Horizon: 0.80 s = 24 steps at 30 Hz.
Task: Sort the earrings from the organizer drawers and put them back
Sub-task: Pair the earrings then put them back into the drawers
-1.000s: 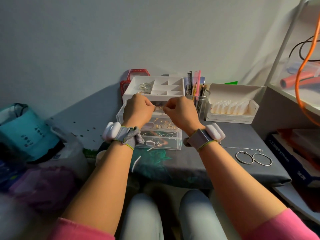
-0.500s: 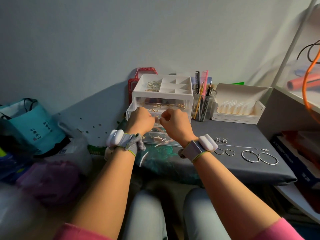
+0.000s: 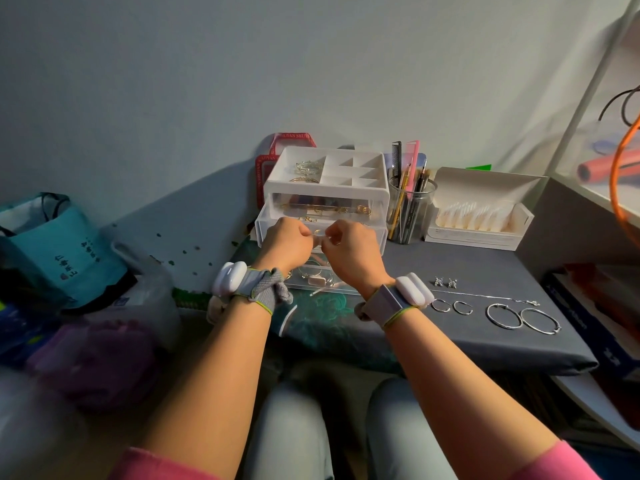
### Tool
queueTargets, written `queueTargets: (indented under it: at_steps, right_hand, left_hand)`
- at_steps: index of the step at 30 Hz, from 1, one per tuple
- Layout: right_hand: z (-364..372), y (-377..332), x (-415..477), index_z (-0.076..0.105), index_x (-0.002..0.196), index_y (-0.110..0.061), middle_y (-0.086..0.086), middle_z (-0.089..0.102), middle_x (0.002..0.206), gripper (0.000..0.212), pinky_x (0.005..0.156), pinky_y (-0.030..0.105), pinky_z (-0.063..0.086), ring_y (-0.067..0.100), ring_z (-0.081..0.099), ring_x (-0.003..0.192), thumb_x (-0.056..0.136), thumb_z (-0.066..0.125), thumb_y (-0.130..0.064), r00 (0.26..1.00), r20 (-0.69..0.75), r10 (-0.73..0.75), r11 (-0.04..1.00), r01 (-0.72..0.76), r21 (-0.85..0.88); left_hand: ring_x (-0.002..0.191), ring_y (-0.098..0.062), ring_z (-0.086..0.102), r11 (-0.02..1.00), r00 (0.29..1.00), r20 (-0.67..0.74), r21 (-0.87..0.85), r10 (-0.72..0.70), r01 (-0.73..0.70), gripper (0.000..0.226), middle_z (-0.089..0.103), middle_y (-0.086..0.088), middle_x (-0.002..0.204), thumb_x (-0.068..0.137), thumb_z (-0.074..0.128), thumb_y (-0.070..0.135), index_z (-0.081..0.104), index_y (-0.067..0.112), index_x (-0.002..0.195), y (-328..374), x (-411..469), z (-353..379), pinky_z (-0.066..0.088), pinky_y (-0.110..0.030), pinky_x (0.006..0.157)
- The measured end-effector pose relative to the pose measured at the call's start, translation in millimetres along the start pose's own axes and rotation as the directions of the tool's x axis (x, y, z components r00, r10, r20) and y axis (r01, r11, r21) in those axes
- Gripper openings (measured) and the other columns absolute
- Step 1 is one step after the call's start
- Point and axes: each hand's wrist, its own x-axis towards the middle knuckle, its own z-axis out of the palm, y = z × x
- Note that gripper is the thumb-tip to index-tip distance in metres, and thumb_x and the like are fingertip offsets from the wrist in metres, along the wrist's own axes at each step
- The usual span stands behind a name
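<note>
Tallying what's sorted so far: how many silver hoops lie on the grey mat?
4: two small hoops beside the right wrist, two large hoops farther right. Others may hide behind it.

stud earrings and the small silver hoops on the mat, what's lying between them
A thin silver chain runs across the grey mat between the stud earrings and the small hoops, as the head view shows.

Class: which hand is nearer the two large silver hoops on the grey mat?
Right. The right hand is at the organizer drawers, left of the large hoops; the left hand lies just beyond it, farther left. Both pinch a small piece.
</note>
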Motion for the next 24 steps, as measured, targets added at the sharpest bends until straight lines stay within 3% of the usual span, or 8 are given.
queueTargets:
  at_steps: [4,7,9,13,17,19,24]
  right_hand:
    - [1,2,8,0.068,0.103,-0.007,0.013,0.070,0.100,0.021,0.075,0.031,0.047,0.027,0.063,0.091,0.089,0.056,-0.017,1.000,0.014,0.007,1.000,-0.007,0.001]
    - [1,4,16,0.067,0.104,-0.007,0.013,0.070,0.101,0.021,0.075,0.030,0.046,0.028,0.063,0.092,0.088,0.056,-0.017,1.000,0.018,0.015,1.000,-0.015,-0.001]
    - [2,4,23,0.067,0.104,-0.006,0.013,0.070,0.102,0.022,0.075,0.029,0.044,0.028,0.062,0.094,0.088,0.056,-0.017,1.000,0.020,0.019,1.000,-0.019,-0.006]
    - [4,6,36,0.067,0.105,-0.006,0.013,0.070,0.104,0.022,0.081,0.032,0.047,0.028,0.062,0.098,0.088,0.056,-0.016,0.999,0.028,0.017,1.000,-0.016,-0.014]
    - [9,11,50,0.067,0.104,-0.007,0.012,0.070,0.104,0.021,0.081,0.033,0.048,0.028,0.062,0.098,0.089,0.056,-0.018,0.999,0.024,0.027,1.000,-0.027,-0.013]
    - [12,14,56,0.067,0.102,-0.009,0.013,0.070,0.103,0.020,0.081,0.034,0.049,0.029,0.062,0.096,0.088,0.057,-0.019,0.999,0.026,0.036,0.999,-0.036,-0.008]
    - [16,19,67,0.066,0.103,-0.009,0.011,0.069,0.102,0.020,0.081,0.036,0.051,0.028,0.062,0.094,0.089,0.056,-0.019,0.999,0.027,0.043,0.999,-0.043,-0.011]
  left_hand:
    - [0.067,-0.018,0.048,1.000,1.000,-0.005,0.006,0.010,-0.010,0.012,0.057,-0.008,0.074,0.090,0.062,0.021,0.064,0.019,0.078,-1,11,3,0.057,-0.045,0.073]
    - [0.072,-0.028,0.060,1.000,1.000,-0.004,0.000,0.002,-0.002,0.010,0.070,-0.014,0.087,0.089,0.063,0.020,0.068,0.017,0.082,1,19,4,0.058,-0.049,0.081]
    - [0.088,-0.035,0.068,1.000,1.000,-0.002,-0.002,-0.008,0.008,0.012,0.072,-0.016,0.096,0.090,0.064,0.022,0.067,0.016,0.079,2,24,5,0.057,-0.048,0.083]
    - [0.092,-0.035,0.067,1.000,1.000,0.000,-0.004,-0.016,0.016,0.024,0.072,-0.014,0.093,0.091,0.063,0.023,0.058,0.020,0.067,3,38,7,0.057,-0.047,0.082]
    - [0.097,-0.032,0.066,1.000,1.000,0.009,0.004,-0.019,0.019,0.003,0.071,-0.009,0.104,0.093,0.061,0.024,0.064,0.023,0.092,3,52,10,0.054,-0.042,0.088]
    - [0.099,-0.031,0.066,1.000,1.000,0.004,-0.014,-0.028,0.028,0.010,0.069,-0.006,0.111,0.092,0.061,0.024,0.065,0.022,0.101,2,59,11,0.054,-0.040,0.089]
    - [0.099,-0.029,0.066,0.999,1.000,-0.001,-0.033,-0.026,0.026,0.008,0.071,-0.006,0.108,0.091,0.062,0.023,0.065,0.025,0.098,0,71,15,0.056,-0.043,0.088]
